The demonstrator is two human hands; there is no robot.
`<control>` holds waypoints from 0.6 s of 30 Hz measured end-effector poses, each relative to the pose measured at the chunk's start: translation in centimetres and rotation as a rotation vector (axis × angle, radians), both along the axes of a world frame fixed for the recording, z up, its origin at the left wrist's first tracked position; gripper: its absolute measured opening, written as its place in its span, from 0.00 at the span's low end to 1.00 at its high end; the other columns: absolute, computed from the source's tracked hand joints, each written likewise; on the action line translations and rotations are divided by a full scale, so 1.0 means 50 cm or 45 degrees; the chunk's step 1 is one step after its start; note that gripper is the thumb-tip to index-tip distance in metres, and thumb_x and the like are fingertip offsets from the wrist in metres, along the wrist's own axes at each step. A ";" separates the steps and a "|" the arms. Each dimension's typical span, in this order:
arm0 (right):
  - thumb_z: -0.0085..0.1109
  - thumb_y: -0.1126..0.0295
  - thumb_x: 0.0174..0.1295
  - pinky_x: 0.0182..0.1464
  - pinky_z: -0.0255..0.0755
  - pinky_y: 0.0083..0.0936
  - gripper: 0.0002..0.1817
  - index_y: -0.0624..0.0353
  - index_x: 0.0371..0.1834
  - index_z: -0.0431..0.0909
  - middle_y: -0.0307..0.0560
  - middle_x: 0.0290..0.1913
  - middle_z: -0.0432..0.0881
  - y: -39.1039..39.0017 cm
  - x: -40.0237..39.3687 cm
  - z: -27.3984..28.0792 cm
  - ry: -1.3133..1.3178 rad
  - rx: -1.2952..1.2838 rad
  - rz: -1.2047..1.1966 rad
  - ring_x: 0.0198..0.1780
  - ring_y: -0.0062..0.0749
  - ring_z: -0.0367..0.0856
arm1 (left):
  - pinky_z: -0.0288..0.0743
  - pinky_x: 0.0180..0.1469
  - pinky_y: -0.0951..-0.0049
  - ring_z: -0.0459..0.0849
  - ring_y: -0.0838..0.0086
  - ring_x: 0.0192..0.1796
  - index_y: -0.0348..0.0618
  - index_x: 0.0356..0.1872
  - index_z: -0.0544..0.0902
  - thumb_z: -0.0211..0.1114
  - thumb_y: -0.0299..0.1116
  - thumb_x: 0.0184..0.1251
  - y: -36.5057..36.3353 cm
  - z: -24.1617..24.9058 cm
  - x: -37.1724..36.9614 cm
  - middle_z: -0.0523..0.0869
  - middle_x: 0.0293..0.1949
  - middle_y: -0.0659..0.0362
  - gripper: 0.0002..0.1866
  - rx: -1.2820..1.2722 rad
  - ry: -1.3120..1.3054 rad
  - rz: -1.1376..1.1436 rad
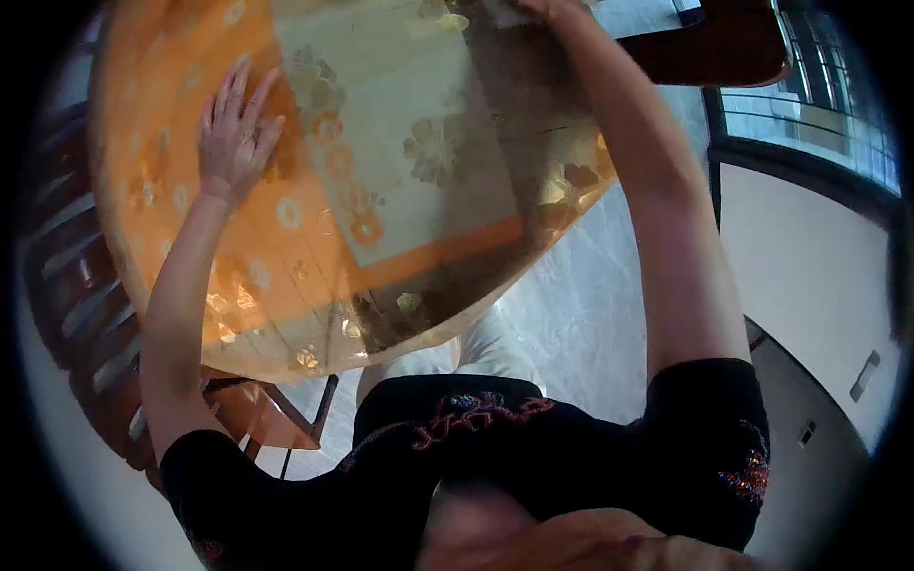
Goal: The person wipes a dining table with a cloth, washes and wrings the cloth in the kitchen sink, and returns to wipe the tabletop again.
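Note:
My left hand [238, 138] lies with its fingers stretched out on the orange part of a patterned tablecloth [419, 86]. Nothing shows in that hand. A clear cover with gold flower prints [305, 357] seems to lie over the cloth and hangs past the table's rounded edge. My right arm reaches across the right side of the table to the top of the view. Only a small part of my right hand [545, 6] appears there; its fingers are cut off by the frame edge, so what it touches or holds is hidden.
A dark wooden chair with slats [86, 276] stands to the left. Below the table edge is a brown wooden seat [262, 414]. Another dark wooden piece [714, 48] juts in at the upper right. Pale marbled floor [571, 285] and a white panel [809, 257] lie to the right.

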State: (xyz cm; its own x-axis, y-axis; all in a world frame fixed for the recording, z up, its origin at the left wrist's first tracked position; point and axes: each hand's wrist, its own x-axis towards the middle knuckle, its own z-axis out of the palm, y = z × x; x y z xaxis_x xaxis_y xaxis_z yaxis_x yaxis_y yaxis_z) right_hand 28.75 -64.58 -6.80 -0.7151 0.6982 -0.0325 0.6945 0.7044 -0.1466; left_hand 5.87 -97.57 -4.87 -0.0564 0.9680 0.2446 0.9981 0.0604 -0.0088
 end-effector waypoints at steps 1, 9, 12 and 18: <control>0.39 0.57 0.65 0.65 0.51 0.47 0.24 0.48 0.64 0.60 0.42 0.71 0.48 -0.027 0.007 0.001 0.001 -0.262 0.088 0.72 0.42 0.43 | 0.47 0.66 0.52 0.54 0.61 0.69 0.64 0.66 0.61 0.49 0.51 0.65 0.004 -0.002 -0.002 0.55 0.69 0.60 0.28 0.018 -0.006 0.006; 0.52 0.66 0.55 0.63 0.52 0.47 0.25 0.51 0.59 0.67 0.43 0.66 0.61 -0.606 0.362 0.043 0.192 -0.382 0.832 0.68 0.40 0.56 | 0.47 0.66 0.52 0.54 0.62 0.69 0.66 0.66 0.60 0.50 0.53 0.64 -0.007 -0.026 -0.010 0.55 0.69 0.60 0.28 0.002 0.063 0.080; 0.51 0.65 0.60 0.61 0.59 0.36 0.20 0.54 0.57 0.69 0.43 0.59 0.70 -0.610 0.402 0.142 0.330 -1.497 0.185 0.59 0.33 0.67 | 0.48 0.66 0.53 0.55 0.62 0.69 0.65 0.66 0.61 0.50 0.53 0.64 -0.008 -0.012 0.004 0.56 0.69 0.60 0.28 0.063 0.015 0.056; 0.52 0.60 0.61 0.54 0.65 0.25 0.24 0.61 0.57 0.68 0.42 0.50 0.75 -0.470 0.315 0.159 1.141 -2.134 -0.413 0.50 0.26 0.72 | 0.49 0.66 0.55 0.56 0.64 0.69 0.65 0.65 0.62 0.48 0.54 0.64 -0.007 -0.028 -0.015 0.59 0.67 0.59 0.28 0.083 0.035 0.015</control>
State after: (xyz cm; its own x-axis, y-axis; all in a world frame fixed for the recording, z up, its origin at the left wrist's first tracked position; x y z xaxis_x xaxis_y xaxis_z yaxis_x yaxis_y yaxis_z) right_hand 44.51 -88.05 1.14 -0.7705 0.4390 -0.4623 0.0999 -0.6330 -0.7676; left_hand 5.13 -97.90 -6.29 -0.0603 0.9494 0.3084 0.9968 0.0738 -0.0322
